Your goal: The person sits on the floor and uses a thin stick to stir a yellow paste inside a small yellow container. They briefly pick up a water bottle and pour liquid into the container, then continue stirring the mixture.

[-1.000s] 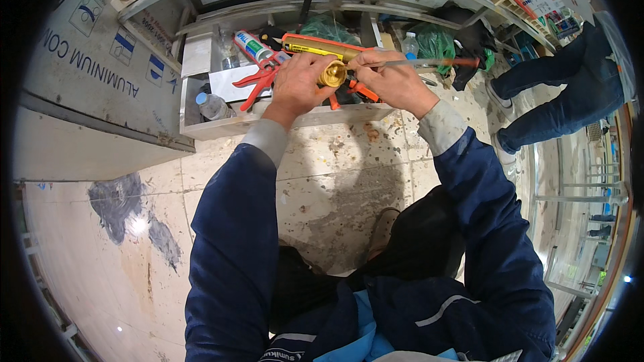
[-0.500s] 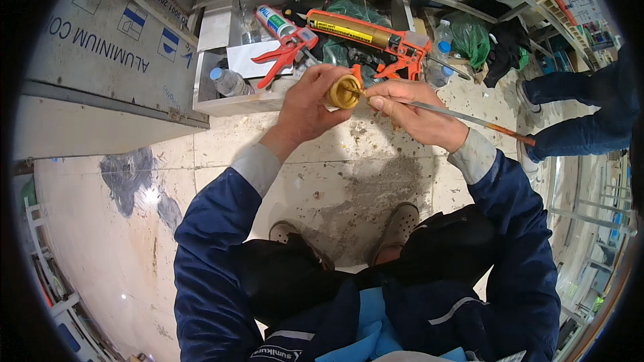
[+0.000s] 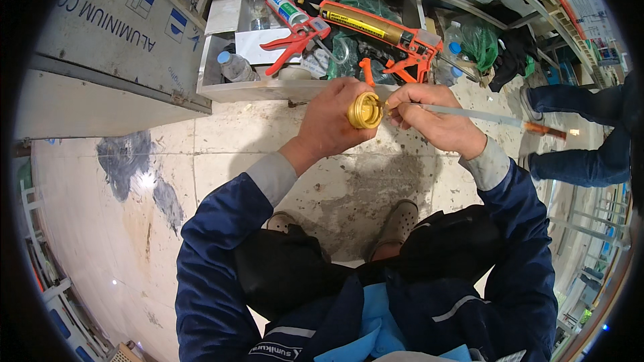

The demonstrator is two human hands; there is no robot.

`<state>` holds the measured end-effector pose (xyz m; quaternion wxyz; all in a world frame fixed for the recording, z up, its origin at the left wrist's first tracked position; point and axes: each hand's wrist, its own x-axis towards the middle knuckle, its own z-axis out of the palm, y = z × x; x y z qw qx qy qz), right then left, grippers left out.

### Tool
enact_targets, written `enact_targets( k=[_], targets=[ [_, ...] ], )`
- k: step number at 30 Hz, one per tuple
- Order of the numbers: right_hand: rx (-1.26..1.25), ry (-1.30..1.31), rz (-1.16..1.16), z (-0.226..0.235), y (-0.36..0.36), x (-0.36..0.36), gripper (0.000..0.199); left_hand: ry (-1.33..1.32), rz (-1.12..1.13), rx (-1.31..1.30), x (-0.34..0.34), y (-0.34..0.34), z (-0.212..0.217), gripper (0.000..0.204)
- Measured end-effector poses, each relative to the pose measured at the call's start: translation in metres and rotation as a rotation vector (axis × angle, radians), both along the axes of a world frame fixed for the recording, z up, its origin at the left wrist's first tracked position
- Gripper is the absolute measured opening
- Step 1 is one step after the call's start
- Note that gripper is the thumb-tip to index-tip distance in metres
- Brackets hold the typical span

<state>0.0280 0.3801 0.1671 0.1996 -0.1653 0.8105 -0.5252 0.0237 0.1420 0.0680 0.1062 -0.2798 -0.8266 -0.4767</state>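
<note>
My left hand point(image 3: 331, 121) is wrapped round a small yellow, round, threaded pot point(image 3: 359, 121), its open mouth tilted toward me and to the right. Yellow stuff shows inside it. Pinched in my right hand point(image 3: 439, 121) is a long thin grey stick point(image 3: 484, 116) with an orange-brown far end pointing right. The stick's near end is at the pot's rim, partly hidden by my fingers. Both hands are above the floor, just in front of an open white drawer point(image 3: 268, 89).
In the drawer lie a red caulking gun point(image 3: 294, 45), an orange caulking gun point(image 3: 417, 50) and a capped plastic bottle point(image 3: 236, 67). A grey panel point(image 3: 121, 33) stands on the left. At the right are another person's legs point(image 3: 583, 154). The tiled floor point(image 3: 221, 181) is stained.
Both hands, with the pot and stick, have shifted slightly right and toward me. The pot has turned somewhat, and the stick now lies closer to level. The view has shifted a little.
</note>
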Motion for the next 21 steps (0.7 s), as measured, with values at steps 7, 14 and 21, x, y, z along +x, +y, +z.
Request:
enact_targets(
  k=[7, 14, 21],
  targets=[
    [0.176, 0.086, -0.03, 0.018, -0.004, 0.011, 0.022, 0.0, -0.028, -0.034, 0.006, -0.004, 0.001, 0.058],
    [0.163, 0.096, -0.051, 0.028, 0.0, 0.016, 0.019, -0.015, -0.025, -0.085, 0.01, -0.005, 0.002, 0.058],
    [-0.013, -0.091, -0.117, 0.041, 0.006, 0.017, 0.02, -0.021, -0.03, -0.064, 0.013, -0.007, 0.003, 0.057]
  ],
)
